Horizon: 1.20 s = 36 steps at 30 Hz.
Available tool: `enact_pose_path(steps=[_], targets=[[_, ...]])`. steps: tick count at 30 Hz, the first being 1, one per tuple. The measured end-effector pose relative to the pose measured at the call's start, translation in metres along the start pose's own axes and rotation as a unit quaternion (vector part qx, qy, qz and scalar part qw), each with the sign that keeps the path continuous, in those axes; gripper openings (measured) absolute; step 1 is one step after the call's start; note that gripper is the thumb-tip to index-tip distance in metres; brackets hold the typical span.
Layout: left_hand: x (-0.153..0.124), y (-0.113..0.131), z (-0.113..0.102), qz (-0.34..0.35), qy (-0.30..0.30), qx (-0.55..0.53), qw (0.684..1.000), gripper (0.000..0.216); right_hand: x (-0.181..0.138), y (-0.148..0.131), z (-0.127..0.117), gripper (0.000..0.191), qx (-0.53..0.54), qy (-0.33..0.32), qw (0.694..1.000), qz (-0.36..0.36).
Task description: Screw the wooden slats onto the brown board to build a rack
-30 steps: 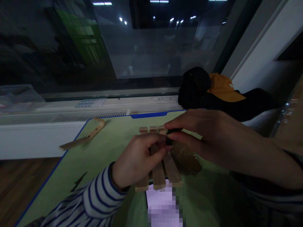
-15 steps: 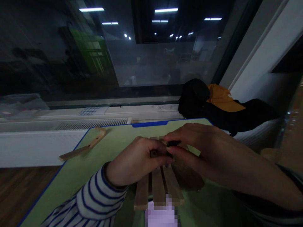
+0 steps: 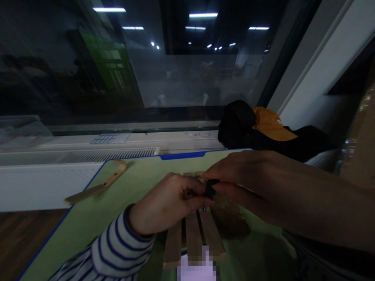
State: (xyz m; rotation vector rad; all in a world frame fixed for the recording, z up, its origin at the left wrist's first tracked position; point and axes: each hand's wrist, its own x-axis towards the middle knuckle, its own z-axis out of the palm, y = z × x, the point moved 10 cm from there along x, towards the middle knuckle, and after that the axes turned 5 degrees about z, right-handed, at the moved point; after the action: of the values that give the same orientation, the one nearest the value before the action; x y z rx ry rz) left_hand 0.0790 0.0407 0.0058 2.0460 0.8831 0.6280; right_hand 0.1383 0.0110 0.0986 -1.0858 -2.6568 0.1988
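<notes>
I look through one camera, worn on the person's head, so my view runs forward and down along their forearms. The left hand [image 3: 164, 205] and right hand [image 3: 249, 175] are close to me, below mid-height, and the wooden slats [image 3: 173, 246] under them stretch toward me — near ends low in view. Farther off lie the green tabletop's [image 3: 140, 181] far edge and the windowsill [image 3: 175, 143]; I face the dark window [image 3: 175, 82] above. A radiator [image 3: 47, 183] enters from the left.

Smooth wooden slats [image 3: 192, 234], matt cloth cap [image 3: 271, 125]
</notes>
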Motion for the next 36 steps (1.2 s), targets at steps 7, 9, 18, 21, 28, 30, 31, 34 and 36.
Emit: enact_pose_path(steps=[7, 9, 18, 21, 28, 30, 31, 34, 36], targets=[[0.001, 0.005, -0.004, 0.008, 0.006, -0.001, 1.000, 0.013, 0.002, 0.000, 0.004, 0.019, 0.037, -0.015, 0.998, -0.042], [0.001, 0.006, -0.006, 0.013, 0.012, -0.004, 1.000, 0.013, 0.001, -0.001, 0.002, 0.021, 0.018, 0.009, 0.998, -0.054], [0.000, 0.007, -0.002, 0.029, -0.024, -0.006, 0.999, 0.018, 0.007, 0.004, 0.005, 0.020, -0.026, -0.015, 0.999, -0.018], [0.000, 0.010, -0.003, 0.038, -0.023, -0.005, 0.999, 0.023, 0.008, 0.003, 0.005, 0.019, -0.031, 0.004, 0.999, -0.041], [0.000, 0.003, -0.010, 0.010, 0.020, 0.029, 0.999, 0.008, 0.009, 0.010, 0.005, 0.019, -0.016, 0.024, 0.999, -0.033], [0.000, 0.004, -0.012, 0.014, 0.036, 0.030, 0.999, 0.006, 0.010, 0.010, 0.005, 0.019, -0.019, 0.027, 0.999, -0.029], [0.000, 0.004, -0.013, 0.018, 0.040, 0.033, 0.999, 0.005, 0.010, 0.010, 0.005, 0.020, -0.018, 0.024, 0.999, -0.026], [0.000, 0.007, -0.015, 0.021, 0.045, 0.061, 0.997, 0.005, 0.011, 0.008, 0.004, 0.020, -0.008, 0.012, 1.000, -0.024], [-0.001, 0.005, -0.015, 0.009, 0.039, 0.072, 0.997, 0.007, 0.011, 0.009, 0.004, 0.022, -0.010, -0.004, 1.000, -0.018]])
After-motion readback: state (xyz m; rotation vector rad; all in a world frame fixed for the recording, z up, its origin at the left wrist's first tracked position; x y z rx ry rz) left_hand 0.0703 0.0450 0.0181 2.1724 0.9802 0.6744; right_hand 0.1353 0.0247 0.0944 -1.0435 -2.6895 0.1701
